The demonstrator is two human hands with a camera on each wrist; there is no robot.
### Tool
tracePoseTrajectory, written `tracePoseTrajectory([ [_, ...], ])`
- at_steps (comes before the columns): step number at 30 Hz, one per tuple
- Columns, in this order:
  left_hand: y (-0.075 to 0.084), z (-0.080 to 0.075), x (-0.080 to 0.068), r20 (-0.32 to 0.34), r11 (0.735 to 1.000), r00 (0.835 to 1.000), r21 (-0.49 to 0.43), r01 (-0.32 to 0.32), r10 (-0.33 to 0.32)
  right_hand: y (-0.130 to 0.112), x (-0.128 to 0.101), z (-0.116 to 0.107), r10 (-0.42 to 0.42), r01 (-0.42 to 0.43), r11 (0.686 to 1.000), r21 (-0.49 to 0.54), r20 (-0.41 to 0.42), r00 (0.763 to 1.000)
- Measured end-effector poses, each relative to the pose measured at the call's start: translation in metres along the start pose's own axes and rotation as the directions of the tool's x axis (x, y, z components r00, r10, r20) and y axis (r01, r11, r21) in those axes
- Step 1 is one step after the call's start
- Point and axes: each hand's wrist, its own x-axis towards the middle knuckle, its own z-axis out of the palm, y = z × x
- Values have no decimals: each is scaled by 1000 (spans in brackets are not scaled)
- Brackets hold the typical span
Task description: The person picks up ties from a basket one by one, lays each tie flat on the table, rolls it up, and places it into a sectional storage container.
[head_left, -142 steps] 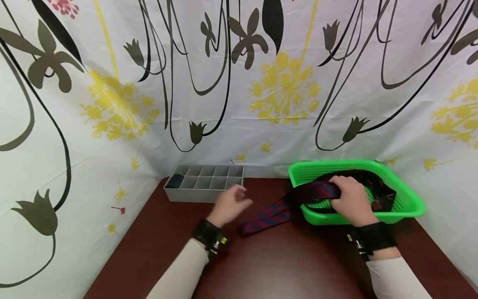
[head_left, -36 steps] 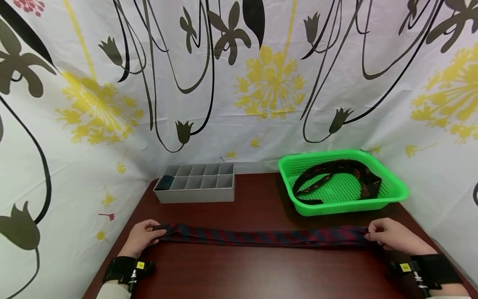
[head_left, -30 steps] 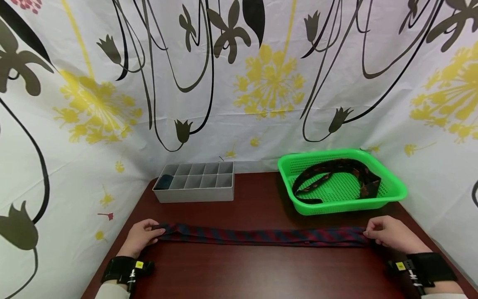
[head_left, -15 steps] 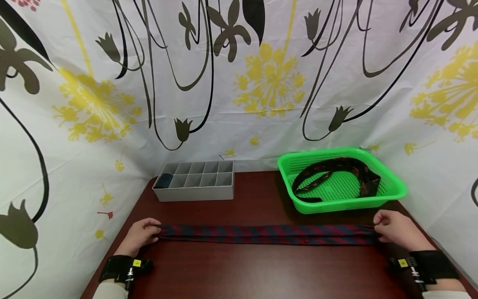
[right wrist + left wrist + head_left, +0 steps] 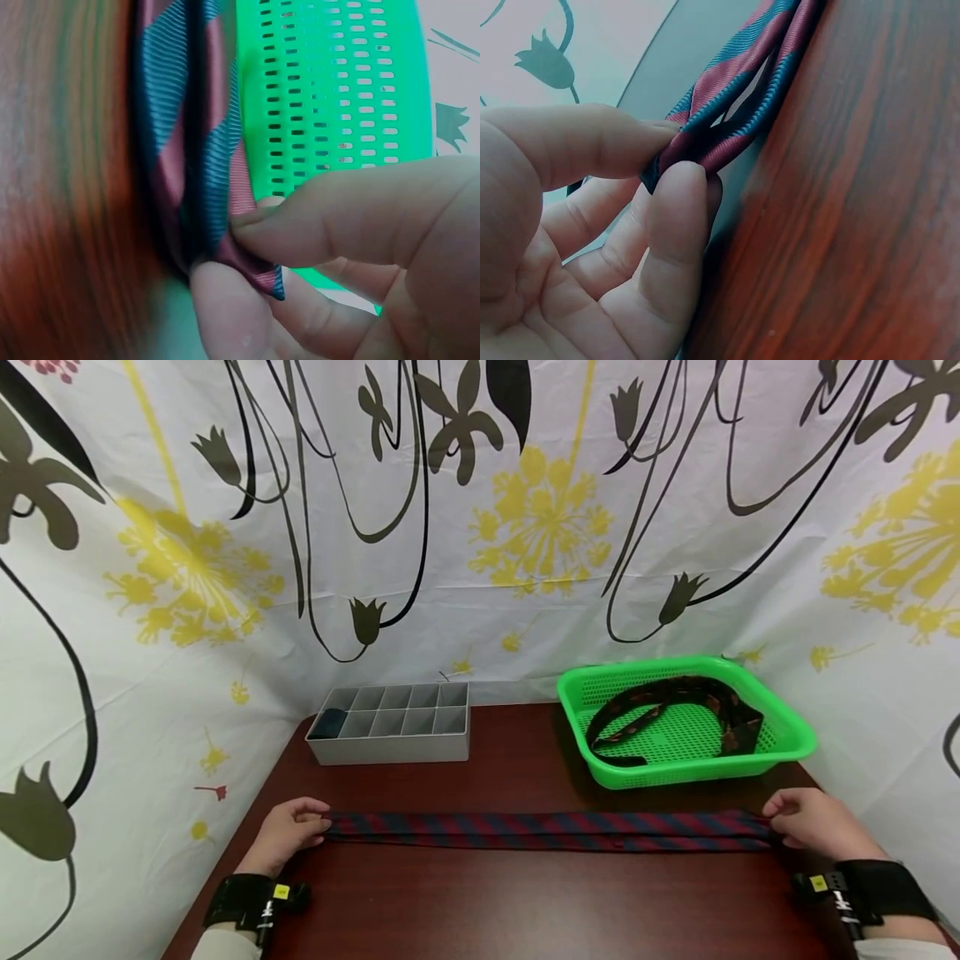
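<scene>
A red and navy striped necktie stretches lengthwise, folded, across the dark wooden table in the head view. My left hand pinches its left end between thumb and finger. In the left wrist view the tie's layers gape a little just beyond the fingertips. At the opposite end my right hand pinches the tie too. The right wrist view has the thumb and a finger at the tie's folded edge, a small corner poking out past them.
A green plastic basket stands at the back right, with a dark brown patterned necktie coiled inside. At the back left is a grey divided box, a dark blue rolled item in one compartment. A patterned curtain hangs behind.
The striped tie came out of the basket area and now lies stretched between both hands. Over the last second it has become straighter and flatter, my right hand shifting slightly rightward.
</scene>
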Motion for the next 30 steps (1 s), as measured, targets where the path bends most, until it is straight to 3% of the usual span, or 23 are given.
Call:
tracePoseTrajectory([
  [11, 0, 1, 0, -22, 998, 1000, 58, -13, 15, 2, 5, 5, 31, -39, 993, -107, -78, 996],
  [30, -5, 0, 2, -4, 998, 1000, 55, -6, 6, 4, 1, 5, 30, -39, 993, -115, -82, 996],
])
